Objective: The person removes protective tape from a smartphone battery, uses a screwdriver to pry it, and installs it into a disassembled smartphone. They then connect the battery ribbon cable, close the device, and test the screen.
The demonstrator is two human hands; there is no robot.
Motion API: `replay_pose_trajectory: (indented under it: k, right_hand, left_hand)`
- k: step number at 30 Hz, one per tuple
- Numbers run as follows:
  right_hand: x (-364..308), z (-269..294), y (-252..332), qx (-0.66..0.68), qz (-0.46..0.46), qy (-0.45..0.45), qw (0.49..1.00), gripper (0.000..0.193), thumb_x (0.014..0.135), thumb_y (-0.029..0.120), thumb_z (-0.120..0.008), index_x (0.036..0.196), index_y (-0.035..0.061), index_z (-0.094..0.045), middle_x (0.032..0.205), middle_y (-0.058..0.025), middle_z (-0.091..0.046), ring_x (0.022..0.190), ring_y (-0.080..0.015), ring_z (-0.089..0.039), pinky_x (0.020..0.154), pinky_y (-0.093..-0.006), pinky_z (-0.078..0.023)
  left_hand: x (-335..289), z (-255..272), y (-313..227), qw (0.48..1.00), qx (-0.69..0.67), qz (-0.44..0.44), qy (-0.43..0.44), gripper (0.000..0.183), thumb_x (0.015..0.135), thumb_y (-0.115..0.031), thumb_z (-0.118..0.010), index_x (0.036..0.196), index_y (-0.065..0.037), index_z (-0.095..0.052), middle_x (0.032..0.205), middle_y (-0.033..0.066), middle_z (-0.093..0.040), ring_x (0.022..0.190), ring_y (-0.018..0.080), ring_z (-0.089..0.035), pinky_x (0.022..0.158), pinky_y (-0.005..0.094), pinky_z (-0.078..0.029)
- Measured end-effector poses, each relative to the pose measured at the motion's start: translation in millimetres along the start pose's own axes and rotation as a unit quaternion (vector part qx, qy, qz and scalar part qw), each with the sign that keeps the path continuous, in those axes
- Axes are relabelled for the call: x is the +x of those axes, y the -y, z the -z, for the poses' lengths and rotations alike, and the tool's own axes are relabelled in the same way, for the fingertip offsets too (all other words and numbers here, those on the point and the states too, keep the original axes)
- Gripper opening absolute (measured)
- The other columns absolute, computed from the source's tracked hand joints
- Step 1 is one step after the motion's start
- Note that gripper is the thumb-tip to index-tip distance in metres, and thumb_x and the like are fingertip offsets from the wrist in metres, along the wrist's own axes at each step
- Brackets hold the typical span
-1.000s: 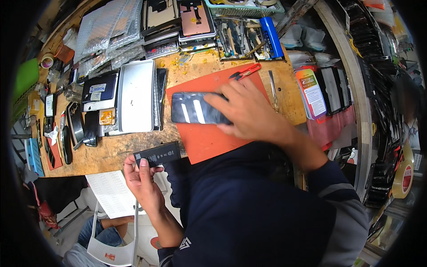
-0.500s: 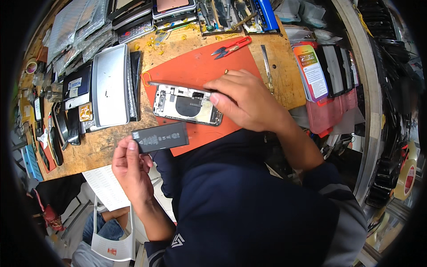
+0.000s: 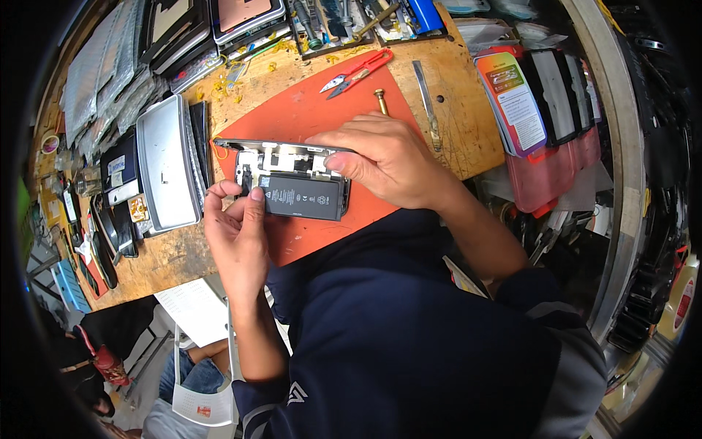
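Note:
An opened smartphone (image 3: pixel 249 161) lies on an orange mat (image 3: pixel 292 110), its inner parts showing. Along its far side a dark, thin panel (image 3: pixel 272 145), apparently the screen, stands tilted up. My right hand (image 3: pixel 395 157) is closed on this panel, thumb on the near face and fingers behind. A flat black phone battery (image 3: pixel 303 197) with pale print is over the near part of the phone body. My left hand (image 3: pixel 240 227) pinches its left end between thumb and fingers. Whether the battery rests fully in the body I cannot tell.
Red-handled snips (image 3: pixel 360 73), a brass-coloured tool (image 3: pixel 381 101) and a metal blade-like tool (image 3: pixel 425 102) lie beyond my right hand. A white tray (image 3: pixel 168 164) stands left of the mat. Tool trays (image 3: pixel 329 25) line the far edge. A person sits at lower left.
My left hand has carried the battery right and away from me, from beside the phone to over its body. My right hand has tilted the panel up higher, and the view has shifted slightly.

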State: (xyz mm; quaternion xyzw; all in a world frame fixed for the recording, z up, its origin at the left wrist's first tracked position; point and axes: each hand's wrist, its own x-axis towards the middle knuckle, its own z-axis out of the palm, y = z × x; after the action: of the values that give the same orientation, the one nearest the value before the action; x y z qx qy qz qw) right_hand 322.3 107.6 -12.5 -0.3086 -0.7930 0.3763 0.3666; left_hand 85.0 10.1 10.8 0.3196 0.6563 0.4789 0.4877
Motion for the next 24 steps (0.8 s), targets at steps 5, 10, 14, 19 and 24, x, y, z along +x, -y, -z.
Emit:
replay_pose_trajectory:
  k: [5, 10, 14, 19, 24]
  right_hand:
    - [-0.7, -2.3, -3.8, 0.006, 0.013, -0.007, 1.0, 0.031, 0.101, 0.024, -0.071, 0.121, 0.0012, -0.077, 0.084, -0.0103, -0.071, 0.076, -0.0278, -0.063, 0.078, -0.0411, -0.05]
    - [-1.9, -2.6, -6.3, -0.001, 0.015, -0.009, 1.0, 0.03, 0.1, 0.024, -0.072, 0.119, 0.0016, -0.078, 0.083, -0.0101, -0.071, 0.076, -0.0277, -0.063, 0.078, -0.0415, -0.05]
    - [-0.8, -2.9, -4.5, -0.007, 0.013, -0.014, 1.0, 0.03, 0.101, 0.026, -0.071, 0.118, 0.0018, -0.078, 0.082, -0.0102, -0.07, 0.076, -0.0283, -0.063, 0.077, -0.0418, -0.05]
    - [0.1, -4.3, -6.2, -0.003, 0.026, -0.028, 0.999, 0.03, 0.102, 0.027, -0.07, 0.116, 0.0023, -0.078, 0.08, -0.0105, -0.069, 0.075, -0.029, -0.063, 0.076, -0.0421, -0.05]
    - [0.7, -4.1, -7.1, 0.003, 0.03, -0.027, 0.999, 0.03, 0.102, 0.028, -0.07, 0.115, 0.0025, -0.078, 0.079, -0.0107, -0.068, 0.074, -0.0291, -0.063, 0.075, -0.0423, -0.049]
  left_hand:
    - [4.9, 1.7, 5.7, 0.999, -0.006, -0.028, -0.019, 0.02, 0.108, -0.002, -0.063, 0.111, -0.01, -0.044, 0.085, 0.0048, -0.07, 0.074, 0.0031, -0.056, 0.066, 0.0189, -0.04]
    - [7.5, 3.8, 6.1, 0.999, 0.003, -0.03, -0.017, 0.019, 0.109, -0.003, -0.063, 0.107, -0.01, -0.045, 0.083, 0.0011, -0.066, 0.074, 0.0018, -0.051, 0.064, 0.0191, -0.038]
    - [9.7, 4.1, 6.5, 0.998, 0.019, -0.045, -0.029, 0.019, 0.109, -0.003, -0.063, 0.107, -0.01, -0.045, 0.083, 0.0003, -0.065, 0.073, 0.001, -0.048, 0.063, 0.0192, -0.036]
    - [13.1, 7.7, 12.0, 0.998, 0.002, -0.064, -0.029, 0.02, 0.109, -0.004, -0.063, 0.108, -0.01, -0.044, 0.084, 0.0008, -0.067, 0.071, 0.0004, -0.048, 0.061, 0.0183, -0.034]
    - [13.1, 5.8, 13.7, 0.997, -0.008, -0.064, -0.039, 0.021, 0.109, -0.005, -0.064, 0.106, -0.011, -0.044, 0.084, 0.0006, -0.066, 0.07, -0.0002, -0.046, 0.06, 0.0177, -0.033]
